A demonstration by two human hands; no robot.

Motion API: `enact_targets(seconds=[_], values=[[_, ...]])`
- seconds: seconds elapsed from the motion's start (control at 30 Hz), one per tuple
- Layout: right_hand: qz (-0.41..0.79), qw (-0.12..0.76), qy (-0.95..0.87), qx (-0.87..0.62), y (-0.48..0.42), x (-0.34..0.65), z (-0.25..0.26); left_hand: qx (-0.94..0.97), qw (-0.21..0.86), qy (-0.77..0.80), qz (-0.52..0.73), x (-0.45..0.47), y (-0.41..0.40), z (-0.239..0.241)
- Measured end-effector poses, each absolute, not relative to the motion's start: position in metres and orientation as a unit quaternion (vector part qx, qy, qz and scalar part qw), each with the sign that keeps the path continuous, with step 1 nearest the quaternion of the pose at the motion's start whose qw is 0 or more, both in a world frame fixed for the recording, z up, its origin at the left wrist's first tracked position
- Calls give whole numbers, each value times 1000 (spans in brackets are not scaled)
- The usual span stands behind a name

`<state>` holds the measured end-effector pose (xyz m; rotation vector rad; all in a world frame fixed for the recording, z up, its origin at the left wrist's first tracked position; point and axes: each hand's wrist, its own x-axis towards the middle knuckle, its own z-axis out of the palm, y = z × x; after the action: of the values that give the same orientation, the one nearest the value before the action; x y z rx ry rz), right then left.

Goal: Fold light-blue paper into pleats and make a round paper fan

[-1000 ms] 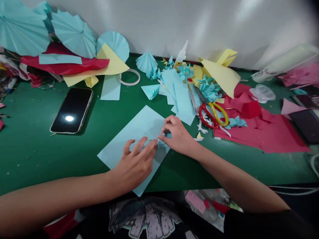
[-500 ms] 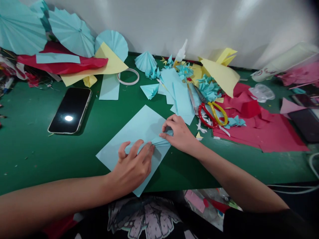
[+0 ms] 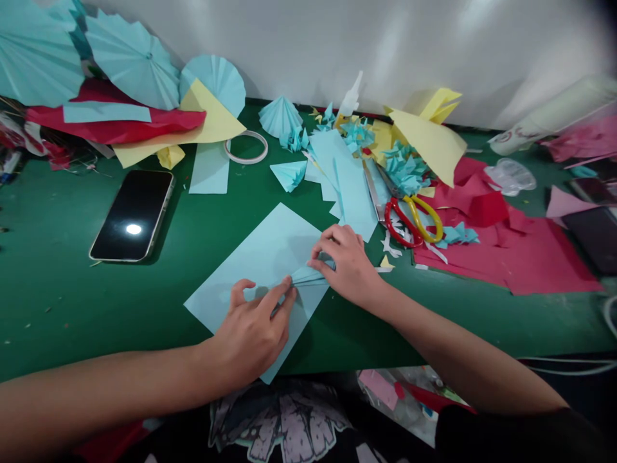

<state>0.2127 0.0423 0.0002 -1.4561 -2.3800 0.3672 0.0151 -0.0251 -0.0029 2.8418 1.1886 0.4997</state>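
Note:
A small piece of pleated light blue paper [image 3: 311, 275] stretches between my two hands, its narrow folds lying side by side. My left hand [image 3: 255, 328] has its thumb and index finger closed together at the left end of the folds, with another finger raised and curled. At the right end, my right hand [image 3: 349, 267] pinches the pleats with thumb and fingers, covering that end. Underneath both hands, a flat light blue sheet [image 3: 270, 244] lies turned cornerwise on the green table [image 3: 231, 225].
A phone [image 3: 132, 215] lies at left. Beyond my hands are a tape roll [image 3: 247, 161], a pleated blue cone [image 3: 289, 175], and a glue bottle [image 3: 351, 96]. Scissors [image 3: 409, 222] rest right of blue strips, beside red paper [image 3: 540, 257]. Blue paper fans [image 3: 135, 61] stand against the wall.
My left hand has shifted slightly, its fingertips lifting a little along the folds. My right hand keeps its pinch on the pleats. The view has moved slightly.

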Motion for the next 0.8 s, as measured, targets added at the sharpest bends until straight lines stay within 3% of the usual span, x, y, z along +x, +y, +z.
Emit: enact_targets(seconds=[0.17,0.3,0.57,0.8], values=[[2,134,-922,-363,32,211,3,915,4,373,153,15,-25,-3],[-33,106,-923,-368,28,212,8,913,7,376,159,15,-25,-4],[-5,65,-917,-393,30,216,12,917,16,366,161,13,-24,-6],[-29,88,-940,-329,38,220,10,896,37,382,222,9,-7,-7]])
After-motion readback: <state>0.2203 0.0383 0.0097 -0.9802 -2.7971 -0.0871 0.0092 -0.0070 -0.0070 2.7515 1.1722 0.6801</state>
